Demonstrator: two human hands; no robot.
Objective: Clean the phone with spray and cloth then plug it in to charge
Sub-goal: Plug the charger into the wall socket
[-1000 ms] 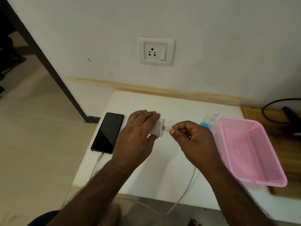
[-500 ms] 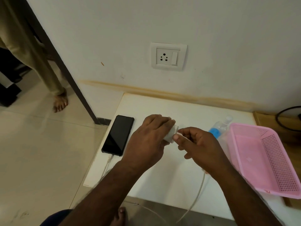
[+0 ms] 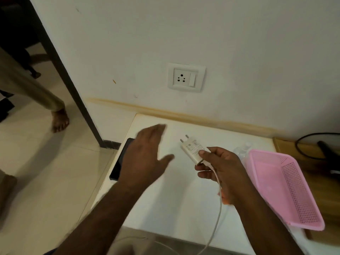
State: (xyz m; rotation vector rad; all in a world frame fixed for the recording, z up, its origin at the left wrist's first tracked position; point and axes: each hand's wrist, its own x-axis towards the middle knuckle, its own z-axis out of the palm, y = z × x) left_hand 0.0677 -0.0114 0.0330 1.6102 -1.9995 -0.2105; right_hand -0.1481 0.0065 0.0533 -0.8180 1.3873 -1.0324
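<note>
1. Charger adapter [image 3: 192, 150] pinched at its cable end by right hand [image 3: 221, 170], thumb on top face, fingers curled beneath; raised clear of the white table [image 3: 176, 196].
2. Adapter long axis diagonal: two round pins [image 3: 184, 138] at far-left end, aimed up and away from the right hand, roughly toward the wall socket [image 3: 186, 77]; cable end nearest the palm. Printed label face turned upward.
3. White cable [image 3: 218, 197] exits adapter base, passes under right-hand fingers, then drops along the wrist and off the near table edge.
4. Left hand [image 3: 145, 155] open, fingers spread and extended, holding nothing; blurred. Positioned left of the adapter, apart from it, palm down.
5. Phone [image 3: 120, 162] flat on table, mostly hidden beneath left hand; dark screen up, long axis running away from the body, near left table edge. Only its left strip visible.
6. Spray bottle [image 3: 242, 150] clear, just beyond right-hand knuckles, touching or nearly touching pink basket [image 3: 287, 186]; contact not resolvable.
7. Basket to right of right hand, long axis running away from the body.
8. Wall socket above and beyond both hands, switch on its right side, nothing plugged in.
9. Bare foot [image 3: 59, 119] of a second person on floor, far left of left hand.
</note>
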